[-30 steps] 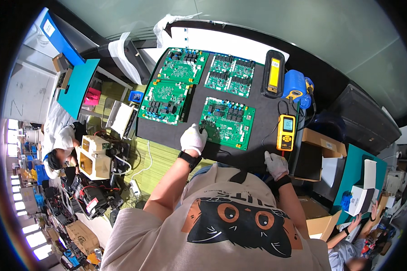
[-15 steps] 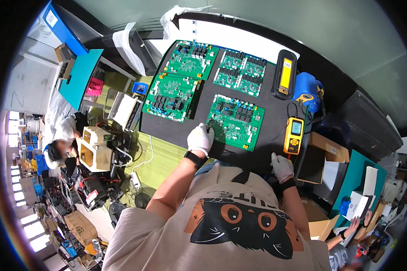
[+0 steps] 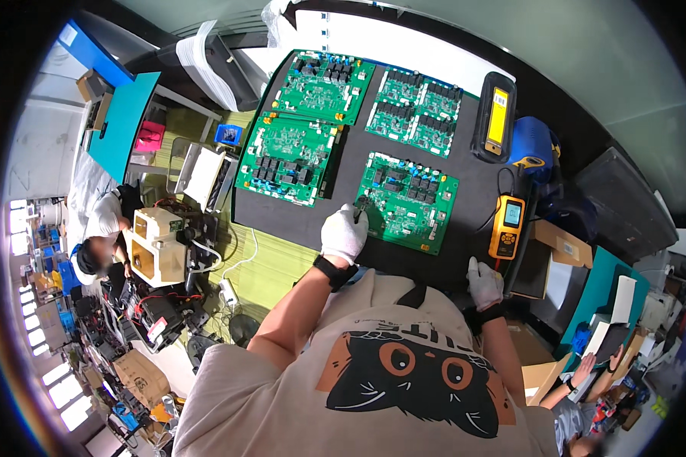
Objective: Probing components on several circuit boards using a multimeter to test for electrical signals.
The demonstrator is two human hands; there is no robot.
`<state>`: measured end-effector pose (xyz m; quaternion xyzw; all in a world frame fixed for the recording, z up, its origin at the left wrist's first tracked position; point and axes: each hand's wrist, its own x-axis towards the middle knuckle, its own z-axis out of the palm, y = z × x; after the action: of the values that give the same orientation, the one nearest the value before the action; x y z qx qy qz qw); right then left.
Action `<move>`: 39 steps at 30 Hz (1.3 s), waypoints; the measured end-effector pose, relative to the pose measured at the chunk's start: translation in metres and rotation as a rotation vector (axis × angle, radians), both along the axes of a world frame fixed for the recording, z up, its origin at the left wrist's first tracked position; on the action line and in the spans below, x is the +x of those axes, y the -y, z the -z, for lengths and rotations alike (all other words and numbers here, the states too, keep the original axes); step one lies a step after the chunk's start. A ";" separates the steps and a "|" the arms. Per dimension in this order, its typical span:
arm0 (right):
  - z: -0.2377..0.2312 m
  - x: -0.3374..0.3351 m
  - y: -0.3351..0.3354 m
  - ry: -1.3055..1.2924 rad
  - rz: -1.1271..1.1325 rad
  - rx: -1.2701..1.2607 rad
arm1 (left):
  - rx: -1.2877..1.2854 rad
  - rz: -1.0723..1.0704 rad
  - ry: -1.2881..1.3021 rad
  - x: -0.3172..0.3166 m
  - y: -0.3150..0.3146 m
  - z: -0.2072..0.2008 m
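A green circuit board (image 3: 413, 207) with black and blue parts lies on the dark tabletop in front of me. At its left edge is my left hand (image 3: 344, 234), in a white glove, with thumb and fingertips closed on the edge; the exact grip is partly hidden. My right hand (image 3: 485, 285), also gloved, is beside the table's near edge, just below a yellow handheld meter (image 3: 504, 228). One of its fingers stands apart from the others, and I see nothing held in it.
More green boards (image 3: 286, 156) lie at the left, and a block of smaller boards (image 3: 413, 113) sits at the back. A black-and-yellow case (image 3: 495, 118) and a blue device (image 3: 532, 143) stand at the right. Cardboard boxes (image 3: 560, 247) are beside the table. Other people work on both sides.
The view has shifted slightly, moving the boards and meter a little within the picture. My left hand stays at the board's left edge, and my right hand stays below the meter.
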<state>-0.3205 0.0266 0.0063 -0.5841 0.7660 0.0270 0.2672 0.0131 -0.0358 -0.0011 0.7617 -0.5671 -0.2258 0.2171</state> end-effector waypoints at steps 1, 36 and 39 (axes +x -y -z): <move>0.000 0.000 0.000 -0.003 0.002 -0.004 | 0.018 0.006 0.008 0.000 0.002 0.000; 0.006 0.014 -0.007 -0.078 0.174 -0.068 | 0.068 0.149 0.101 0.006 0.011 -0.010; 0.009 0.013 -0.008 -0.084 0.164 -0.085 | 0.078 0.153 0.116 0.006 0.011 -0.009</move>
<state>-0.3072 0.0348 -0.0025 -0.5286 0.8221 -0.0029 0.2113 0.0195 -0.0472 0.0080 0.7360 -0.6259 -0.2191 0.1362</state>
